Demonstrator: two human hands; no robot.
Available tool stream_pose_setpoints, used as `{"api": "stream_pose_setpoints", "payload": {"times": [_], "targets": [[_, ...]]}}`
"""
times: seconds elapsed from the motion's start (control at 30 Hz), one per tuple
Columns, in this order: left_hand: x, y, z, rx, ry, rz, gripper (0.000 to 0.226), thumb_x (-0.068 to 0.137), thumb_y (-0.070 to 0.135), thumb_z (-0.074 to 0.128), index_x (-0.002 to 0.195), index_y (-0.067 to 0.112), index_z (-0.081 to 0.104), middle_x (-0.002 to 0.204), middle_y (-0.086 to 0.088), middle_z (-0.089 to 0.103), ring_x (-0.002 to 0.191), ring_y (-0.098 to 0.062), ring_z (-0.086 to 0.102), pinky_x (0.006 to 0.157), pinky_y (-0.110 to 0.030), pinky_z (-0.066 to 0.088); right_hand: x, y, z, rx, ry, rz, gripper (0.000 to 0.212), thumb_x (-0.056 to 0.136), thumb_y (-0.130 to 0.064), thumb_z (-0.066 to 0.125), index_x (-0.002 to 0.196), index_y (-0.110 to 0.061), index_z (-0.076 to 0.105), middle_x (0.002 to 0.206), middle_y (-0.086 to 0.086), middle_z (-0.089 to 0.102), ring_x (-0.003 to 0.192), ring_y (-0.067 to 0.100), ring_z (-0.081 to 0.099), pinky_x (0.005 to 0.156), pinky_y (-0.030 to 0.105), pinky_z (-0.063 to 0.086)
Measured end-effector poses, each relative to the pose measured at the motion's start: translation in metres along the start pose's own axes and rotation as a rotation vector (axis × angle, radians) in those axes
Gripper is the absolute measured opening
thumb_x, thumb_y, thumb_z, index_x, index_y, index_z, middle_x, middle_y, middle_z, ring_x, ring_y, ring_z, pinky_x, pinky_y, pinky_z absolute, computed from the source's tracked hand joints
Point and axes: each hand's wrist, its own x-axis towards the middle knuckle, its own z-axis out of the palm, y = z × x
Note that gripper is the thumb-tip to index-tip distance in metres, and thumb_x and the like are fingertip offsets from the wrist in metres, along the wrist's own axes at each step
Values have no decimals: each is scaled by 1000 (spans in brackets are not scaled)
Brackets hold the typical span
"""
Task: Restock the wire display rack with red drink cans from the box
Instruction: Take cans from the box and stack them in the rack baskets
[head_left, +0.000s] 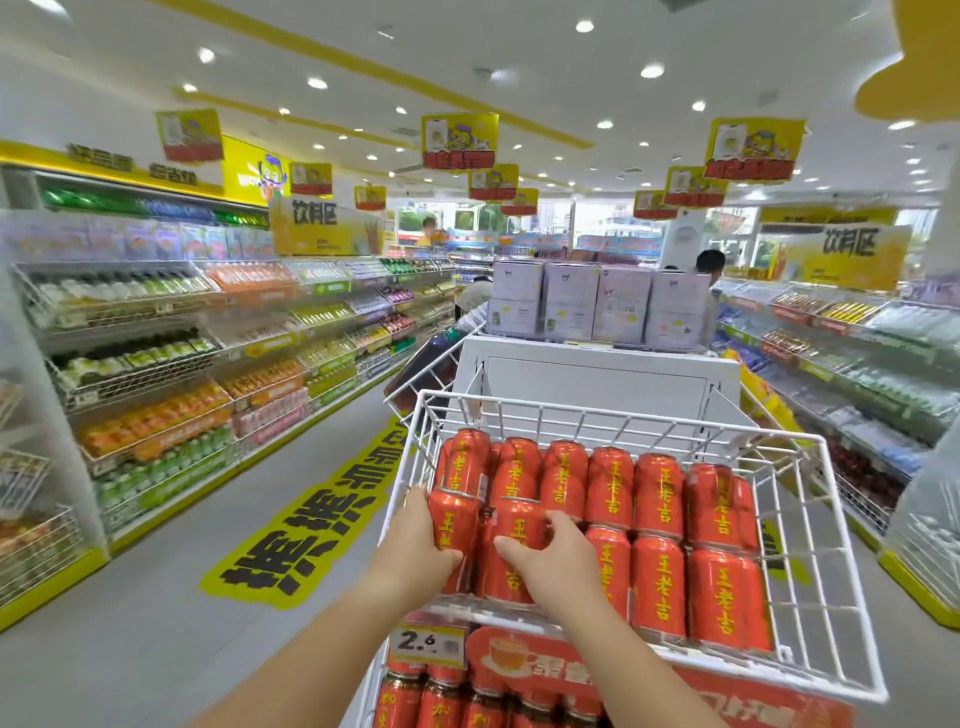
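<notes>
**A:** What are the hands doing?

**B:** The left hand (415, 540) is gripping the end can (453, 519) at the left of the front row in the wire basket (623, 415). Its fingers are going round the can's left side and the thumb is lying across the lower front. The right hand (553, 558) is holding the neighbouring can (519, 525), with the thumb pointing left across its face and the fingers curling over its upper right edge.

**A:** How wide are they?

**B:** Both are narrowing to about a can's width, wrapping rather than lying flat.

**A:** And where are the red cans (660, 499) sitting?

**B:** They are standing upright in two rows in the tilted white basket, their yellow lettering facing the camera. More cans, the lower cans (441, 701), are showing on the tier beneath, below a price tag (426, 647) and beside an orange sign (519, 660).

**A:** Anything hard to make out?

**B:** The left fingers are hiding behind the end can, so I cannot tell how far round they are reaching. The hands and wrists are covering the lower parts of both held cans, so I cannot tell whether either is lifting off the basket floor. The bottom edge is cutting off the lower tier. The aisle shelves (156, 364) on the left are blurring. Lilac boxes (597, 301) on a white cabinet (597, 374) are blocking the view behind the basket.
</notes>
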Motion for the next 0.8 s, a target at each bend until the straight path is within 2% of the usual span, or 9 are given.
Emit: {"api": "stream_pose_setpoints", "payload": {"times": [0.07,0.17,0.3,0.4,0.53,0.6,0.67,0.73,0.8], "targets": [[5,-3,6,20,-11,-33,53,83,7,75,113,30,38,103,1,65,98,-19,66,88,-38,54,5,3,6,-19,-14,2,38,82,-33,80,103,-29,50,97,-10,54,85,7,52,83,25,42],[10,-8,16,86,17,-53,46,84,14,73,119,21,45,114,0,58,110,-22,62,96,-39,51,12,3,17,-1,-16,8,33,80,-38,80,94,-33,50,101,-6,62,89,13,60,86,33,52],[5,-6,19,242,29,-12,54,93,20,67,138,11,39,130,-9,36,119,-26,54,99,-31,44,17,3,30,-22,-31,-13,37,78,-46,78,103,-31,55,107,-4,65,93,14,62,87,35,53],[2,-12,18,298,56,24,64,96,22,62,148,6,29,138,-15,41,121,-30,52,94,-30,46,16,4,37,-48,-25,-22,62,75,-54,76,126,-27,54,126,-4,60,111,17,59,99,39,50],[-2,-21,13,696,106,152,77,102,48,48,156,4,16,140,-9,40,126,-24,44,99,-31,46,13,1,41,-82,-25,-58,87,78,-55,75,151,-24,39,142,-1,50,129,18,49,109,36,41],[-2,-28,9,890,147,210,77,99,51,49,152,-1,28,136,-14,43,116,-29,44,93,-37,46,12,-1,42,-105,-46,-65,84,83,-53,71,153,-24,36,145,-1,46,132,18,46,111,35,39],[0,-41,2,932,209,244,83,80,56,71,138,0,54,126,-15,54,106,-31,49,82,-43,51,10,0,44,-119,-80,-66,79,89,-44,68,156,-23,31,148,0,42,133,17,46,112,35,39],[1,-55,-1,936,224,261,90,57,59,86,126,5,68,123,-14,63,109,-35,54,76,-50,54,8,2,46,-121,-96,-67,78,91,-36,67,157,-23,28,149,1,41,131,17,48,112,37,41],[2,-61,0,936,191,263,94,50,59,90,125,7,70,127,-15,66,117,-41,60,78,-57,55,7,3,47,-107,-103,-57,79,91,-34,68,158,-25,27,150,0,40,131,17,48,111,41,43]]}}
